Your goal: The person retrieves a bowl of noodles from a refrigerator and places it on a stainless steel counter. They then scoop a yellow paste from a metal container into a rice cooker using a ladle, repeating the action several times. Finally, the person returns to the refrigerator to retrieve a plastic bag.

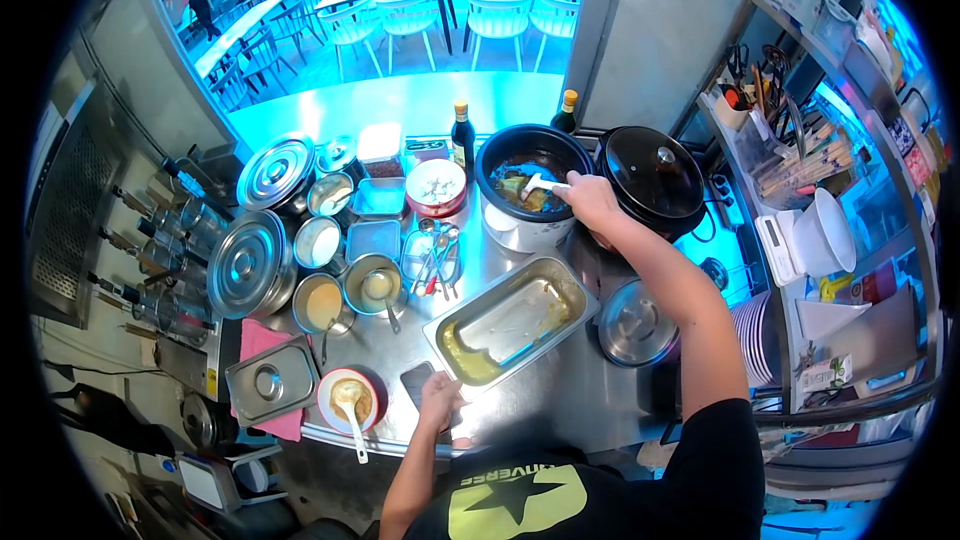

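My right hand grips a white ladle, its head dipped among food in a cooker with a dark inner pot. At the near corner of a tilted rectangular steel food pan, the fingers of my left hand close on the rim. Yellowish liquid and bits cling to the pan's bottom. A smartphone lies beside my left hand, partly covered by it. Left of that, a red-rimmed bowl holds brown paste and a white spoon.
A lidded black cooker and a round steel lid stand right. Lidded steel pots, open steel pots, measuring spoons and a white-filled bowl crowd the left. Two bottles stand behind. Shelves flank my right side.
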A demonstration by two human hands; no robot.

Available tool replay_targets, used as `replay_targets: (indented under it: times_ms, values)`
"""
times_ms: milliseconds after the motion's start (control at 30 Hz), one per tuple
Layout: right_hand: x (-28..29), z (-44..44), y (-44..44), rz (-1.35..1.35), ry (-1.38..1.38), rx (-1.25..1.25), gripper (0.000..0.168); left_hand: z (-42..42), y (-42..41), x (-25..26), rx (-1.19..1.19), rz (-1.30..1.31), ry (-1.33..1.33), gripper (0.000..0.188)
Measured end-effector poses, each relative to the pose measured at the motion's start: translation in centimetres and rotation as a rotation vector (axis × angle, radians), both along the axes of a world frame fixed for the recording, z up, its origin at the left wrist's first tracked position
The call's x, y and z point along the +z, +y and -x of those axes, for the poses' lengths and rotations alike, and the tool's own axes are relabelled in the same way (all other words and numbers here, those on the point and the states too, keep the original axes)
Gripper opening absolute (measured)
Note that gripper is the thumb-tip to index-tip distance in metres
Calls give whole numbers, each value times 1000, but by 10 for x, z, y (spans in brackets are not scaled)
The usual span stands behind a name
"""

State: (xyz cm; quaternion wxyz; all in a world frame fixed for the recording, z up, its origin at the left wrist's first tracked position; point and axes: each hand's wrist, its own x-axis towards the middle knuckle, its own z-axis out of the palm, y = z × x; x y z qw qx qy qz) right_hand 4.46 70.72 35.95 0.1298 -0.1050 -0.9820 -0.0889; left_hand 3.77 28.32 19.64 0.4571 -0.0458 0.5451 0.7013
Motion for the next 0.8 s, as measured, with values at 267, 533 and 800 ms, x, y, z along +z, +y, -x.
replay_targets:
  times_ms: [267, 533, 800]
  values:
    - [22, -3, -7, 215, 197, -166, 28, 0, 2, 7, -8, 3, 7, 9]
    - [-19, 10, -29, 275, 82, -229, 33, 1, 1, 8, -20, 4, 6, 7]
    - [-6, 23, 0, 440, 201, -343, 31, 1, 1, 12, -26, -11, -13, 6]
